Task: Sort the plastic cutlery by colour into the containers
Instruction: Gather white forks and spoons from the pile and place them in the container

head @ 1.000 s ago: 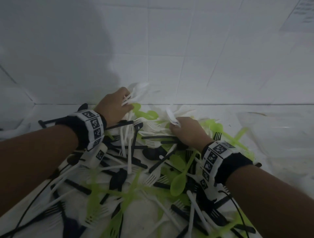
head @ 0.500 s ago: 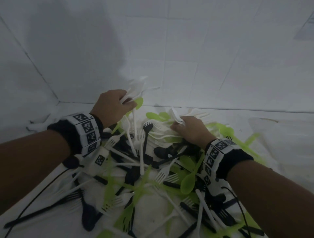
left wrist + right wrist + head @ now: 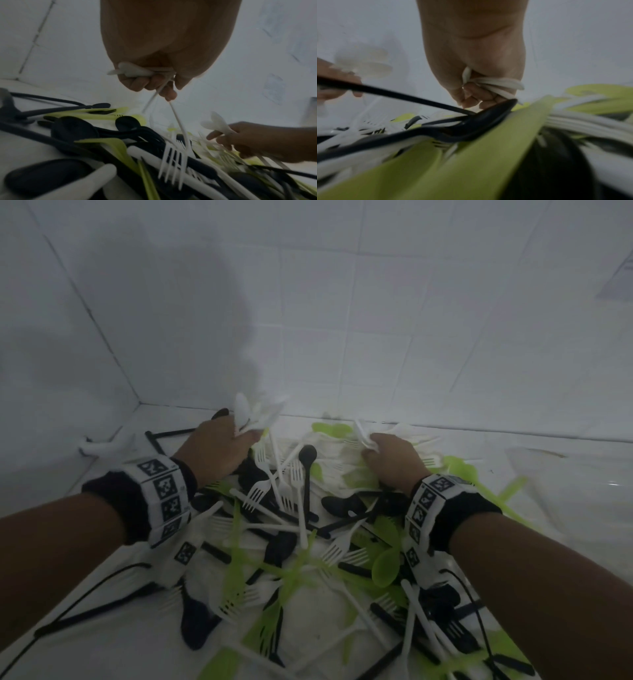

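**Both hands full of white cutlery over the mixed pile**

We see the left hand [image 3: 219,448] raised at the far left edge of the pile, its fingers [image 3: 137,83] curled tight round a bunch of white cutlery [image 3: 255,414]; in the left wrist view one thin white handle trails down from that grip to a white fork [image 3: 173,163] in the heap. The right hand [image 3: 394,460] sits low on the far right of the pile, its fingers [image 3: 476,96] likewise curled round a smaller bunch of white pieces [image 3: 496,85], just above a black spoon [image 3: 471,127]. Between and before the hands, the mixed pile [image 3: 301,542] of white, black and lime-green forks and spoons lies spread across the white tiled bench [image 3: 113,642]. We cannot make out any container for certain. Both wrists carry black bands with marker tags [image 3: 164,494].
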A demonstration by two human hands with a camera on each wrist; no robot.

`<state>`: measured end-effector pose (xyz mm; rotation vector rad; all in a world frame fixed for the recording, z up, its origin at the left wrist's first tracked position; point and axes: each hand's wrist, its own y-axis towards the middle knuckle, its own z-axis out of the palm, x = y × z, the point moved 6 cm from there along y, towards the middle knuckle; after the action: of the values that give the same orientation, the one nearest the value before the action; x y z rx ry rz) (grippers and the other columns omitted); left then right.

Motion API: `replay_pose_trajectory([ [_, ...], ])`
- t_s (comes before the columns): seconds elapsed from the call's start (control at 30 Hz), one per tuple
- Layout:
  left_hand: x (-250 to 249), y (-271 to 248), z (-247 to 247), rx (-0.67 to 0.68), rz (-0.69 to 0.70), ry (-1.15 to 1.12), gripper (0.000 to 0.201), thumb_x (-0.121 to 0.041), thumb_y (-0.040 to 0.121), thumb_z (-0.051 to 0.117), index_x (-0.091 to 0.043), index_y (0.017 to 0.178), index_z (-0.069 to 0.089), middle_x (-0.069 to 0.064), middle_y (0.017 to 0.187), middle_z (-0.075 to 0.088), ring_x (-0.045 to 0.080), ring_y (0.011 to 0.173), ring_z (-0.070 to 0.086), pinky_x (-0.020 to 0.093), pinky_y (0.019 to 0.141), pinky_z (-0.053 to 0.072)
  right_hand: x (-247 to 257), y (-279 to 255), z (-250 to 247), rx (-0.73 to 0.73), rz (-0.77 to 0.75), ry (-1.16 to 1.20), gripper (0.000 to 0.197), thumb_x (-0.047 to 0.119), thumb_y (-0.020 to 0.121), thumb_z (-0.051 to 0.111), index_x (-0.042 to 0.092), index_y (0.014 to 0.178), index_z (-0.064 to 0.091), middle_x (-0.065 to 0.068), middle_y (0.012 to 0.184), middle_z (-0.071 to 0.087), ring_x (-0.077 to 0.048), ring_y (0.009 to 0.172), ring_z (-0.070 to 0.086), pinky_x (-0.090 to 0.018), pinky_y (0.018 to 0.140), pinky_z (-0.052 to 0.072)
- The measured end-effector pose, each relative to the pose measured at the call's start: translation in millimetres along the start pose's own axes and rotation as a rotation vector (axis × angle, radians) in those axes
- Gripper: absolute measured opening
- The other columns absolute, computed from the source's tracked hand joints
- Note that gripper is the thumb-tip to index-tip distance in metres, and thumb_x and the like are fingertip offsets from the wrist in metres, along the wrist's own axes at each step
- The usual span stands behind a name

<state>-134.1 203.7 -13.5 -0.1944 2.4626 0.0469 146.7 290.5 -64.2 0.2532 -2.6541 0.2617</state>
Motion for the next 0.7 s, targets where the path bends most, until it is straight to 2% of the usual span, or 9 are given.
replay_pose_trajectory([
  [0.07, -4.1, -6.1, 3.4, 0.035, 0.02, 0.068, 0.046, -0.043, 0.102, 0.055, -0.007, 0.073, 0.052, 0.013, 0.068, 0.06, 0.023, 0.064, 0.054, 0.035, 0.061, 0.037, 7.8, -0.1, 1.8, -0.008, -0.043, -0.012, 0.033, 0.03, 0.105, 0.05, 0.012, 0.128, 0.064, -0.008, 0.128, 0.065, -0.03, 0.122, 0.058, -0.033, 0.092, 0.041],
  [0.1, -3.5, -7.7, 5.4, 0.063, 0.015, 0.086, 0.048, -0.047, 0.101, 0.056, -0.008, 0.075, 0.053, 0.013, 0.071, 0.06, 0.027, 0.069, 0.057, 0.037, 0.065, 0.042, 11.7, 0.7, 5.3, 0.008, -0.066, -0.028, 0.03, 0.03, 0.104, 0.05, 0.012, 0.122, 0.067, -0.008, 0.122, 0.067, -0.03, 0.117, 0.06, -0.033, 0.088, 0.041],
  [0.2, 3.0, -12.8, 9.3, 0.153, -0.001, 0.157, 0.051, -0.063, 0.087, 0.054, -0.015, 0.1, 0.061, 0.011, 0.088, 0.067, 0.031, 0.087, 0.065, 0.046, 0.086, 0.054, 17.9, 4.8, 22.7, 0.126, -0.107, -0.118, 0.019, 0.032, 0.1, 0.053, 0.019, 0.098, 0.067, -0.001, 0.101, 0.066, -0.027, 0.104, 0.064, -0.033, 0.079, 0.044],
  [0.27, 4.5, -15.4, 12.7, 0.204, -0.045, 0.033, 0.044, -0.061, 0.083, 0.053, -0.023, 0.104, 0.055, -0.001, 0.087, 0.065, 0.021, 0.08, 0.062, 0.041, 0.081, 0.053, 17.8, 7.1, 27.1, 0.134, -0.112, -0.134, 0.016, 0.035, 0.096, 0.055, 0.022, 0.087, 0.061, 0.002, 0.092, 0.062, -0.026, 0.097, 0.063, -0.032, 0.075, 0.042],
  [0.33, 3.9, -22.3, 18.1, 0.243, -0.106, -0.08, 0.027, -0.044, 0.098, 0.052, -0.018, 0.104, 0.05, -0.001, 0.084, 0.055, 0.016, 0.074, 0.051, 0.034, 0.069, 0.042, 13.6, 9.1, 26.2, 0.119, -0.09, -0.102, 0.022, 0.034, 0.096, 0.054, 0.019, 0.081, 0.059, 0.002, 0.086, 0.061, -0.027, 0.096, 0.063, -0.032, 0.074, 0.041],
  [0.37, 4.5, -25.1, 19.3, 0.246, -0.109, -0.082, 0.022, -0.036, 0.103, 0.049, -0.015, 0.103, 0.049, 0.001, 0.082, 0.052, 0.016, 0.072, 0.047, 0.033, 0.065, 0.037, 9.7, 10.3, 24.5, 0.103, -0.067, -0.075, 0.024, 0.033, 0.098, 0.053, 0.017, 0.082, 0.061, 0.001, 0.088, 0.063, -0.028, 0.098, 0.063, -0.032, 0.075, 0.041],
  [0.47, 10.8, -31.6, 17.9, 0.214, -0.062, -0.081, 0.025, -0.032, 0.107, 0.046, -0.008, 0.1, 0.048, 0.006, 0.08, 0.051, 0.015, 0.069, 0.047, 0.033, 0.062, 0.038, -8.6, 15.3, 11.9, -0.035, 0.041, 0.034, 0.027, 0.032, 0.102, 0.047, 0.01, 0.106, 0.062, -0.005, 0.109, 0.064, -0.03, 0.109, 0.059, -0.032, 0.082, 0.038],
  [0.6, 17.3, -34.2, 21.2, 0.227, -0.065, -0.104, 0.021, -0.03, 0.108, 0.043, -0.016, 0.093, 0.049, 0.014, 0.09, 0.064, 0.013, 0.07, 0.052, 0.03, 0.063, 0.042, -12.7, 20.2, -0.8, -0.133, 0.042, 0.108, 0.021, 0.029, 0.104, 0.046, 0.012, 0.105, 0.058, -0.002, 0.099, 0.056, -0.027, 0.098, 0.055, -0.03, 0.081, 0.036],
  [0.7, 14.8, -31.0, 22.0, 0.173, -0.085, -0.103, 0.027, -0.029, 0.108, 0.042, -0.011, 0.09, 0.05, 0.014, 0.086, 0.062, 0.015, 0.07, 0.051, 0.032, 0.066, 0.04, 4.2, 23.4, -0.5, -0.118, -0.041, 0.051, 0.02, 0.031, 0.104, 0.047, 0.015, 0.098, 0.057, -0.001, 0.094, 0.059, -0.024, 0.089, 0.054, -0.031, 0.077, 0.037],
])
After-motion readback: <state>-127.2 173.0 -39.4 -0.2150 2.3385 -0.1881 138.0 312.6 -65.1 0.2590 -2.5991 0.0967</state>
